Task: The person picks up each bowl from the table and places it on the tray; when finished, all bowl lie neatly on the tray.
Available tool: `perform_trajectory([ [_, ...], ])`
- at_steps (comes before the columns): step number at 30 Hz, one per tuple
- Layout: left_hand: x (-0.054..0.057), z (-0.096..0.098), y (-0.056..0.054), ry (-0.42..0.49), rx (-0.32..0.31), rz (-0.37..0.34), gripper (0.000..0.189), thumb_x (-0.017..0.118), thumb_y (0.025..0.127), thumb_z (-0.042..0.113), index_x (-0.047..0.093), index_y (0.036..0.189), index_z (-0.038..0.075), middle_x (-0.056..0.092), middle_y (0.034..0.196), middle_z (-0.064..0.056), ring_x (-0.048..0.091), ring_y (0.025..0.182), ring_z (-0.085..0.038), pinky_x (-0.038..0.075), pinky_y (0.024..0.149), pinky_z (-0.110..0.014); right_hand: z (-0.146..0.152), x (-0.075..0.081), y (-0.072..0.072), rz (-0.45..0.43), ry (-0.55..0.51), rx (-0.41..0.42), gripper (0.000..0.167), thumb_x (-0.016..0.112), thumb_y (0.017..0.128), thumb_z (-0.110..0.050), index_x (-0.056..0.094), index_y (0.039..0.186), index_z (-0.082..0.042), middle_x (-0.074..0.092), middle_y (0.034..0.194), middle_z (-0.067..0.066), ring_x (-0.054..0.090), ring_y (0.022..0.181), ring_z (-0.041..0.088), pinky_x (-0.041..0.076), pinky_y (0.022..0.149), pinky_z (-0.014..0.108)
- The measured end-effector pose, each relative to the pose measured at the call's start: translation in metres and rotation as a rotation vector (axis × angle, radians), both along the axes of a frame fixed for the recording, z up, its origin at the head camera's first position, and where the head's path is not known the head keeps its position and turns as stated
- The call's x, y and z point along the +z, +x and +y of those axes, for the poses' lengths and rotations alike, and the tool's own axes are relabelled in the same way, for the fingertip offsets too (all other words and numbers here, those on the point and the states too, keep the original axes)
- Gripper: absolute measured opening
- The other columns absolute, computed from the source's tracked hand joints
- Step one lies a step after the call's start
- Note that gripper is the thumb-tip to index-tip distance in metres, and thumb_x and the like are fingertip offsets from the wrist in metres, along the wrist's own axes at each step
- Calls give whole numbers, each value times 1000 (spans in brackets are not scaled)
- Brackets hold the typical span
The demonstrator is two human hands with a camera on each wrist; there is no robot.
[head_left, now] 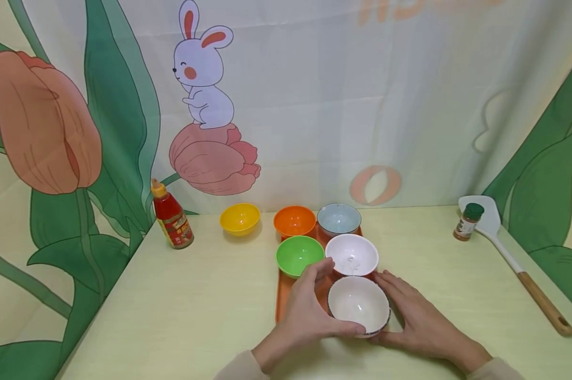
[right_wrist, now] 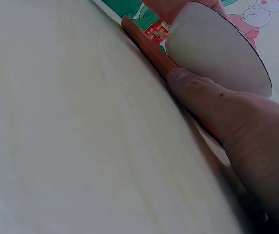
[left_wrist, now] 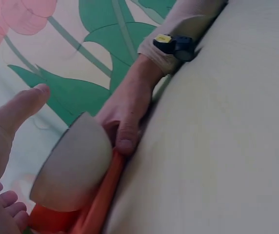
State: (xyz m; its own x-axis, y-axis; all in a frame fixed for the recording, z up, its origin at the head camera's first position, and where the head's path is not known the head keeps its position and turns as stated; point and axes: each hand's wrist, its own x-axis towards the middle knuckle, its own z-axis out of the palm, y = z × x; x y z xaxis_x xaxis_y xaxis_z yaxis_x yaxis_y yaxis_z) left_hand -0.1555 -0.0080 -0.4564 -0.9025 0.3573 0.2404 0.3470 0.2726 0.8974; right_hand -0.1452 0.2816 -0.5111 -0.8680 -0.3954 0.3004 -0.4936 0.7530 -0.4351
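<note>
A cream bowl with a dark rim (head_left: 359,306) sits level at the front right of an orange tray (head_left: 282,298). My left hand (head_left: 305,311) is spread at its left, thumb overlapping the near rim in the head view. That thumb stands apart from the bowl in the left wrist view. My right hand (head_left: 421,322) lies along the right side, fingers extended, thumb (right_wrist: 193,85) touching the tray's front edge beside the bowl. Behind stand a white bowl (head_left: 352,253), a green bowl (head_left: 299,256), an orange bowl (head_left: 294,220) and a pale blue bowl (head_left: 339,218).
A yellow bowl (head_left: 240,219) stands left of the tray, near the back curtain. Further left is a red sauce bottle with a yellow cap (head_left: 173,216). At the right are a green-capped spice jar (head_left: 468,221) and a white spatula with a wooden handle (head_left: 518,269).
</note>
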Motion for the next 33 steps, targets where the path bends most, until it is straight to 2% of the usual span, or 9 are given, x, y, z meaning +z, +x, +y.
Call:
perform_trajectory([
  [4,11,-10,-7,20,2,20,111,107,70,42,48,163,26,51,164,10,55,150,-26,50,126,-53,1,-2,0,8,2,2,120,88,81,-78,38,175,-23,40,177,2,40,161,43,44,122,72],
  [8,20,-24,-20,77,28,61,103,102,76,43,50,163,25,52,165,10,53,150,-27,48,127,-55,1,-3,0,13,9,6,119,87,82,-77,38,175,-22,40,177,5,40,161,44,45,121,73],
  [13,34,-45,-36,126,103,141,100,101,78,37,50,163,19,53,164,3,53,151,-24,45,129,-56,0,-2,-1,6,12,1,119,86,82,-79,38,175,-22,40,178,4,39,162,43,44,121,73],
  [16,41,-59,-46,129,161,184,99,99,81,34,49,164,14,54,164,0,53,151,-24,46,129,-53,0,-2,-1,2,14,-2,120,87,81,-79,39,175,-21,40,178,4,39,162,43,44,122,73],
  [21,52,-82,-60,166,227,215,98,95,86,29,44,168,11,50,168,3,50,155,-27,43,131,-48,0,-2,-1,-7,19,-6,120,87,81,-79,38,175,-21,39,178,4,39,162,43,44,122,73],
  [24,60,-95,-66,171,271,226,97,95,87,29,44,168,13,49,168,5,48,155,-26,41,132,-47,-1,0,-3,-10,23,-6,120,87,81,-79,38,175,-21,39,178,5,39,162,43,44,122,73],
  [28,62,-109,-73,135,345,241,98,96,87,32,44,168,15,49,167,2,48,154,-22,40,133,-45,-1,1,-3,-8,23,-6,120,87,81,-78,38,175,-21,40,177,6,39,161,44,45,121,74],
  [33,56,-121,-80,107,417,226,100,96,87,31,42,169,14,47,168,-3,46,155,-24,38,135,-45,-1,0,-1,-6,31,-6,120,87,81,-79,38,175,-20,41,177,8,40,161,44,46,119,75],
])
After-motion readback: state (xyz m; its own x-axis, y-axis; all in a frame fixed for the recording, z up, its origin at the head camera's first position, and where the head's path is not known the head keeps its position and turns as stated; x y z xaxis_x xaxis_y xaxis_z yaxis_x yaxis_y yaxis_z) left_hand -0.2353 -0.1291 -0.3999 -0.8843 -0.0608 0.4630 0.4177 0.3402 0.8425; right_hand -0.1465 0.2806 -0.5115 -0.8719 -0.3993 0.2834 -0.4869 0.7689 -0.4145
